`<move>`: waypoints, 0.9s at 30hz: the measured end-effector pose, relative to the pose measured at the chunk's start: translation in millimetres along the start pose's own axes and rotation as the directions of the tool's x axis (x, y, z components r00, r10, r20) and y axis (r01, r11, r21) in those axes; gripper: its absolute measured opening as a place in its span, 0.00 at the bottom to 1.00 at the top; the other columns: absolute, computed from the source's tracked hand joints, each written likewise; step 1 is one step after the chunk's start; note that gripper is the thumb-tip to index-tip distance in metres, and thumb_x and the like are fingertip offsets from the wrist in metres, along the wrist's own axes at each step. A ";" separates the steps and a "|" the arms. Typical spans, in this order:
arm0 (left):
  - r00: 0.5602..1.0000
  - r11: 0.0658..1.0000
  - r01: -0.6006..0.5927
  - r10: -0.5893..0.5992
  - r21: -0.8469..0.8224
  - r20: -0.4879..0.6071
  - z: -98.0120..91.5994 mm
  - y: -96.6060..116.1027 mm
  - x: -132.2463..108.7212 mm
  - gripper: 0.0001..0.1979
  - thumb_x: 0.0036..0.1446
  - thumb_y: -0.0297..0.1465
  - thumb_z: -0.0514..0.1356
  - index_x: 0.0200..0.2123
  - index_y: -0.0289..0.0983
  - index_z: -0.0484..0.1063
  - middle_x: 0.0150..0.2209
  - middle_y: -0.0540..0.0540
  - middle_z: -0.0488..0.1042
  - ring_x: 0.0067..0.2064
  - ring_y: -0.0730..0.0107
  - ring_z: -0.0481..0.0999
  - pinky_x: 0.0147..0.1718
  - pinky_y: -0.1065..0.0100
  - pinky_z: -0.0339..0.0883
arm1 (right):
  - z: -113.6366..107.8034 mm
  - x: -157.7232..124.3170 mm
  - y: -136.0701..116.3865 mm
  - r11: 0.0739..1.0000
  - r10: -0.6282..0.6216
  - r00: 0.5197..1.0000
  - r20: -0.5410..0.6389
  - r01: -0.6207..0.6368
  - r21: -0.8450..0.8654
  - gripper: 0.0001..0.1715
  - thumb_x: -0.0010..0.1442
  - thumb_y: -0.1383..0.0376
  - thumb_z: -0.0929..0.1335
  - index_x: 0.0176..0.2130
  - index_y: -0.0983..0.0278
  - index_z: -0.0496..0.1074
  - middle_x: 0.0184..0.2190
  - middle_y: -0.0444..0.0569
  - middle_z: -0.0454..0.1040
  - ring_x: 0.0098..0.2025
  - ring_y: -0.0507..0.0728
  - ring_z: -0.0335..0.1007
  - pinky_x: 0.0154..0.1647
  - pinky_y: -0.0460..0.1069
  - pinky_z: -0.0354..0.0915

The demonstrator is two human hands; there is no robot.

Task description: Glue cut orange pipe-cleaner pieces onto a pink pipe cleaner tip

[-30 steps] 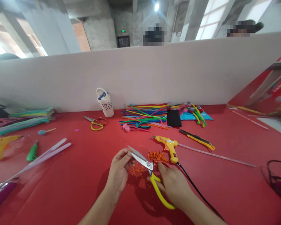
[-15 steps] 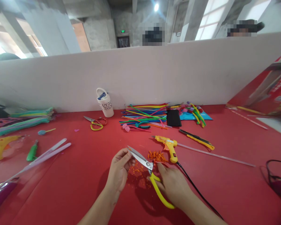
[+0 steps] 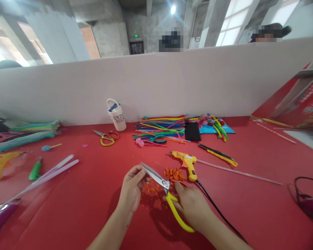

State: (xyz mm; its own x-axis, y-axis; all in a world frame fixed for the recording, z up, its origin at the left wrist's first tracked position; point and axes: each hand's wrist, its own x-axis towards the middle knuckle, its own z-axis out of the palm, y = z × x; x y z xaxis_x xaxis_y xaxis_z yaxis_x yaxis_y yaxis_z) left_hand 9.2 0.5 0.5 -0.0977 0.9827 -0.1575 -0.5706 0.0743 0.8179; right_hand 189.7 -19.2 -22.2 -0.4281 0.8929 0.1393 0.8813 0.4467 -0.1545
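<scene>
My right hand is closed around the handles of a pair of scissors, one yellow and one red. The blades point up and left, their tips at the fingers of my left hand. My left thumb and forefinger are pinched together at those tips; what lies between them is too small to make out. Beyond the scissors' pivot lies a heap of short orange pieces. Fine orange scraps are scattered on the red table beneath both hands.
A yellow glue gun with a long glue stick and black cord lies right of the heap. Behind it are a utility knife, a black phone-like slab and coloured pipe cleaners. Other scissors and a white cup stand farther left.
The hands and scissors hold almost the same pose. The blades look slightly more closed at the left fingertips, and the whole view has shifted a little.
</scene>
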 end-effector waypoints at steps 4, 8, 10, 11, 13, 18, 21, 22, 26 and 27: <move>1.000 1.000 0.001 0.000 0.023 -0.007 -1.2 0.6 -0.1 0.06 0.42 0.29 0.66 0.25 0.34 0.72 0.22 0.52 0.72 0.21 0.80 0.68 0.22 0.78 0.61 | 0.3 -0.7 1.2 1.000 0.020 1.000 0.015 -0.020 -0.007 0.13 0.59 0.57 0.61 0.30 0.64 0.63 0.20 0.51 0.74 0.21 0.59 0.70 0.20 0.49 0.42; 1.000 0.999 0.021 -0.021 0.047 0.003 -1.7 0.4 0.3 0.07 0.43 0.30 0.66 0.24 0.34 0.71 0.22 0.52 0.71 0.21 0.80 0.68 0.22 0.78 0.60 | -0.5 1.4 0.6 0.982 0.091 0.996 0.023 -0.093 0.162 0.10 0.56 0.59 0.63 0.28 0.63 0.62 0.19 0.49 0.72 0.20 0.58 0.68 0.21 0.48 0.42; 0.998 0.996 0.057 -0.058 0.062 0.026 -0.7 -1.1 -0.6 0.08 0.43 0.31 0.66 0.24 0.34 0.70 0.22 0.52 0.72 0.22 0.80 0.68 0.22 0.78 0.61 | -2.4 4.7 -1.7 0.884 0.186 0.982 0.028 -0.180 0.431 0.11 0.53 0.59 0.64 0.24 0.62 0.60 0.17 0.46 0.68 0.20 0.56 0.64 0.21 0.48 0.43; 0.995 0.994 0.085 -0.088 0.074 0.044 0.3 -2.4 -1.6 0.08 0.43 0.32 0.66 0.24 0.34 0.70 0.22 0.52 0.72 0.21 0.79 0.69 0.22 0.78 0.61 | -3.7 6.9 -3.4 0.805 0.231 0.972 0.041 -0.215 0.553 0.12 0.51 0.59 0.64 0.23 0.61 0.58 0.17 0.45 0.66 0.19 0.55 0.62 0.21 0.47 0.43; 0.982 0.982 0.158 -0.168 0.107 0.089 2.9 -5.7 -4.8 0.09 0.42 0.32 0.66 0.25 0.34 0.70 0.21 0.51 0.73 0.21 0.78 0.69 0.21 0.77 0.61 | -6.5 11.4 -7.2 0.663 0.280 0.957 0.070 -0.246 0.707 0.13 0.51 0.59 0.63 0.21 0.61 0.56 0.17 0.43 0.62 0.20 0.53 0.59 0.20 0.46 0.47; 0.914 0.927 0.310 -0.352 0.211 0.204 9.5 -14.1 -15.0 0.09 0.42 0.32 0.66 0.24 0.32 0.72 0.20 0.47 0.73 0.18 0.77 0.69 0.19 0.76 0.60 | -11.1 16.4 -12.8 0.460 0.259 0.954 0.152 -0.260 0.849 0.15 0.54 0.54 0.59 0.26 0.62 0.60 0.14 0.37 0.57 0.14 0.48 0.52 0.15 0.44 0.52; 0.879 0.901 0.340 -0.406 0.268 0.248 10.2 -17.0 -18.0 0.10 0.42 0.32 0.66 0.24 0.31 0.73 0.20 0.46 0.73 0.18 0.77 0.69 0.17 0.76 0.59 | -11.5 14.1 -13.2 0.305 0.237 0.947 0.216 -0.283 0.909 0.18 0.53 0.51 0.60 0.30 0.63 0.61 0.11 0.34 0.55 0.10 0.46 0.48 0.11 0.42 0.50; 0.873 0.895 0.342 -0.415 0.284 0.255 10.0 -17.7 -18.4 0.10 0.42 0.33 0.66 0.24 0.31 0.73 0.20 0.46 0.73 0.18 0.77 0.69 0.17 0.75 0.59 | -11.6 13.1 -13.2 0.253 0.227 0.945 0.233 -0.289 0.923 0.19 0.52 0.50 0.61 0.29 0.63 0.61 0.10 0.34 0.55 0.10 0.46 0.48 0.11 0.42 0.50; 0.879 0.886 0.309 -0.405 0.346 0.252 9.3 -19.8 -18.3 0.09 0.42 0.33 0.65 0.23 0.32 0.74 0.19 0.46 0.73 0.17 0.75 0.69 0.17 0.74 0.59 | -13.1 11.7 -13.1 0.189 0.218 0.942 0.256 -0.298 0.936 0.17 0.50 0.52 0.64 0.25 0.63 0.59 0.09 0.33 0.54 0.10 0.45 0.47 0.11 0.42 0.50; 0.889 0.887 0.285 -0.386 0.362 0.246 9.5 -20.2 -18.3 0.08 0.42 0.32 0.65 0.22 0.33 0.74 0.19 0.47 0.73 0.17 0.75 0.68 0.18 0.74 0.60 | -13.5 12.0 -13.2 0.201 0.227 0.940 0.253 -0.299 0.933 0.16 0.50 0.53 0.64 0.24 0.62 0.58 0.09 0.33 0.54 0.10 0.45 0.48 0.11 0.41 0.49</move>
State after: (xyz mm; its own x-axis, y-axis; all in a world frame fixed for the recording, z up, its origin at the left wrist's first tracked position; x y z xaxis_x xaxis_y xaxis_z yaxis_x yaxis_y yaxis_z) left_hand 30.3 -17.4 -7.8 0.3336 0.8868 -0.3199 -0.2389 0.4078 0.8813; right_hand 175.6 -15.2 -5.3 -0.2529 0.9556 -0.1515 0.1187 -0.1248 -0.9851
